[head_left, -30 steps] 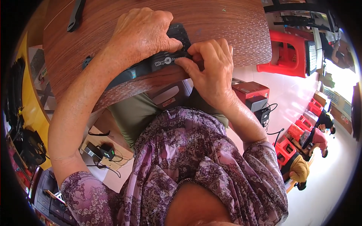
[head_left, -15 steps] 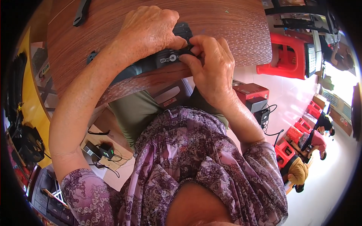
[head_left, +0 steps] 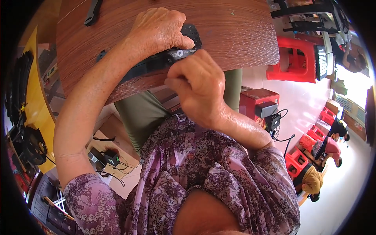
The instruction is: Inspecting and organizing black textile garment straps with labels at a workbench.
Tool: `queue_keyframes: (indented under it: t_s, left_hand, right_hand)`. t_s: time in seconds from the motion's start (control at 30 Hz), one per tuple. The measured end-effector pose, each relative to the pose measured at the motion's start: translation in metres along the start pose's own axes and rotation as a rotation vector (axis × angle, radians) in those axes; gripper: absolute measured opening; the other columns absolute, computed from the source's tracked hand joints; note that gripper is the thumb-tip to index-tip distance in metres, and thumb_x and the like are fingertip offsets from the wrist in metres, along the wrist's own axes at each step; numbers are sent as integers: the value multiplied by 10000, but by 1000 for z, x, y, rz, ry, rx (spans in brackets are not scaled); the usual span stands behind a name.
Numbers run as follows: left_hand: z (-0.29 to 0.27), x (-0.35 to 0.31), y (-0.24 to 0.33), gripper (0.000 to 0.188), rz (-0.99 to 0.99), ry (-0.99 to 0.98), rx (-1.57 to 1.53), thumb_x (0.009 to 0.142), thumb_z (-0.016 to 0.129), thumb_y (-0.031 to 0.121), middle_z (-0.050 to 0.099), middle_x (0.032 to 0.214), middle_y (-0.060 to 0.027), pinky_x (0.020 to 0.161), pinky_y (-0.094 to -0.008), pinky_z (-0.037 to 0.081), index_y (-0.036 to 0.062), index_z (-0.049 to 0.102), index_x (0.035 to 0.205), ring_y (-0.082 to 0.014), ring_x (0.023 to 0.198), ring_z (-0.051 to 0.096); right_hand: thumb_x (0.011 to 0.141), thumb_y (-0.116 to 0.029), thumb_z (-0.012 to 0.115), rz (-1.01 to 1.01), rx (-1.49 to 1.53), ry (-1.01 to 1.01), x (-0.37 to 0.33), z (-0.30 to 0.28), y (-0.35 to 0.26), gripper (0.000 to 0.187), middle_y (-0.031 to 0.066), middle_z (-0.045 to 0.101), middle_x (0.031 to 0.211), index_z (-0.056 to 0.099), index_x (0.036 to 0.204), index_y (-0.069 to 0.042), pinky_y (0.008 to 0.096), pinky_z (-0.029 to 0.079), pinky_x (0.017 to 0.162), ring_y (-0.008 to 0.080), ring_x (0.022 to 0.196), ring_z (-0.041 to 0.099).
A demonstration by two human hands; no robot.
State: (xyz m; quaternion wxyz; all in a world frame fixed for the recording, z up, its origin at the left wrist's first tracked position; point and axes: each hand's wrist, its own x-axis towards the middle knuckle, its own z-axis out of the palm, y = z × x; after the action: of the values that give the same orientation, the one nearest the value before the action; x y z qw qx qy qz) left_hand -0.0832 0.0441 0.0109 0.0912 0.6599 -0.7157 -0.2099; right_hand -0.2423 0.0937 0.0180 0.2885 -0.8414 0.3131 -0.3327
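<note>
At the near edge of a round wood-grain desk (head_left: 243, 35), a person's two hands work on a long black strap-like object (head_left: 154, 62) that lies along the rim. The left hand (head_left: 158, 29) rests on top of it, fingers curled down and pressing it against the desk, with a black ridged part (head_left: 192, 31) showing just past the knuckles. The right hand (head_left: 197, 88) sits just near of the left, loosely fisted, its thumb and fingers bunched together against a labelled section of the black object; exactly what the fingertips pinch is hidden. The two hands almost touch.

Far left on the desk lies a second, smaller black piece (head_left: 92, 13), well apart from the hands. The person wears a purple patterned top (head_left: 203, 172) and olive trousers (head_left: 141, 113). Under the desk, to the left, small black devices with cables (head_left: 103, 158) lie on the floor. To the right stand a red box (head_left: 258, 100) and a red plastic stool (head_left: 293, 58); farther right, other people sit near more red stools.
</note>
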Motion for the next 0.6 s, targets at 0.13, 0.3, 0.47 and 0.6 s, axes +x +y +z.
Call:
queue_keyframes:
  t_s: [0.13,0.3,0.47,0.6]
  left_hand:
    - [5,-2,-3,398,52,116,-71,593,717,403,567,579,-148,542,-455,406,52,531,626,-336,588,561]
    - [10,-6,-6,408,69,179,-44,611,716,409,559,564,-143,529,-451,399,52,517,616,-326,563,555]
    - [-1,-9,-3,451,75,78,21,652,714,475,650,701,-172,649,-452,490,39,627,728,-333,732,644]
    - [-22,-9,-8,426,-100,-161,-337,683,743,443,533,535,-65,445,-317,399,64,550,652,-169,506,543]
  right_hand:
    - [622,6,709,-54,108,-33,-7,3,-11,168,61,544,678,583,723,-44,346,431,604,256,674,519]
    - [650,-64,759,-17,51,-29,-12,-1,-7,286,80,566,810,583,873,-31,333,435,633,250,742,512]
    - [598,-177,804,92,-176,-6,-11,-6,13,547,145,539,927,530,1041,-9,405,423,751,339,881,481]
    - [668,-121,748,147,-233,28,-7,0,25,310,115,570,822,586,918,-37,412,435,699,322,805,514]
